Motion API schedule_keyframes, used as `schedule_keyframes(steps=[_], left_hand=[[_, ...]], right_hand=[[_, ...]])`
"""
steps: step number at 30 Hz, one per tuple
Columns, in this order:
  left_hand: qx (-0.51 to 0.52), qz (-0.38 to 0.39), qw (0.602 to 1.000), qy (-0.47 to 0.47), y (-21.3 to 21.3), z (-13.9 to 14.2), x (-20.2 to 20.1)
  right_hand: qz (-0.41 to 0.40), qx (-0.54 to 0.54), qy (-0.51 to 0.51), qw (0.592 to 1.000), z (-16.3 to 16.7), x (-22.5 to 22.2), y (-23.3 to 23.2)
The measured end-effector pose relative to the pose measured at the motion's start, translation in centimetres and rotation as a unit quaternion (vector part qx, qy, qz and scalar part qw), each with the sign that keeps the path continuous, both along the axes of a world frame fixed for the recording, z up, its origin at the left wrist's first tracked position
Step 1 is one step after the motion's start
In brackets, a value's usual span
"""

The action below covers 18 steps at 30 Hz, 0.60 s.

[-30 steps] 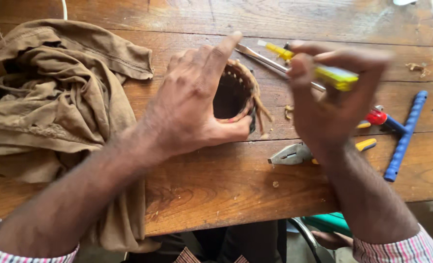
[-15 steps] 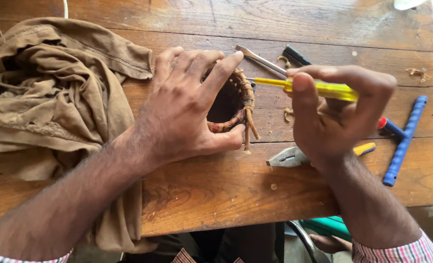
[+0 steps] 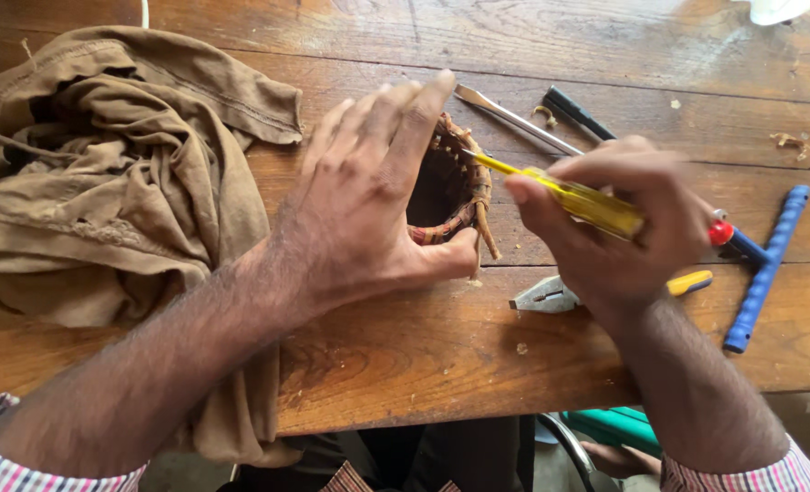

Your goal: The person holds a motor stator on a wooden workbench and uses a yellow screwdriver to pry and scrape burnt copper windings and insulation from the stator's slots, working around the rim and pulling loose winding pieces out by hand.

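Tabletop (image 3: 532, 364) of worn brown planks is carrying a crumpled brown cloth (image 3: 104, 182) at left. Left hand (image 3: 368, 210) is gripping a small woven basket (image 3: 450, 187) at centre; right hand (image 3: 614, 219) is clenching a yellow screwdriver (image 3: 569, 196), tip at its rim. Pliers (image 3: 551, 293) are lying nearby.

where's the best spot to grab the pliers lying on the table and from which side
Take the pliers by the yellow-sleeved handle that pokes out right of the right hand, coming from the right and above. They lie flat on the wooden table, grey jaws pointing left; the middle is hidden beneath that hand, which holds a yellow screwdriver. Probably easier once the hand lifts.
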<state>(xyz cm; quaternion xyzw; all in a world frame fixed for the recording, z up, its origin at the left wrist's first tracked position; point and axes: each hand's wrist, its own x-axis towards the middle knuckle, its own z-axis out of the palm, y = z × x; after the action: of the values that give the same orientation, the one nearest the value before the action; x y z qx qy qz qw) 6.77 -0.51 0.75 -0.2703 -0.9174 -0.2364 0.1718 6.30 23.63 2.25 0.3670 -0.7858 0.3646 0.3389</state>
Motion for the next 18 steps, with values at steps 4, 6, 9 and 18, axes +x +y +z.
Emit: schedule_keyframes(steps=[4,6,9,18], left_hand=[[-0.012,0.01,1.0,0.001,0.2,0.44,0.21],[-0.009,0.009,1.0,0.01,0.22,0.55,0.32],[0.002,0.002,1.0,0.001,0.14,0.61,0.42],[-0.01,0.0,1.0,0.007,0.06,0.56,0.17]], right_hand=[[0.008,0.007,-0.031,0.999,0.17,-0.09,-0.04],[0.004,0.003,-0.024,1.0,0.33,0.06,-0.02],[-0.016,0.025,0.021,0.999,0.72,0.12,-0.06],[-0.05,0.051,0.005,0.997,0.46,-0.71,-0.2]])
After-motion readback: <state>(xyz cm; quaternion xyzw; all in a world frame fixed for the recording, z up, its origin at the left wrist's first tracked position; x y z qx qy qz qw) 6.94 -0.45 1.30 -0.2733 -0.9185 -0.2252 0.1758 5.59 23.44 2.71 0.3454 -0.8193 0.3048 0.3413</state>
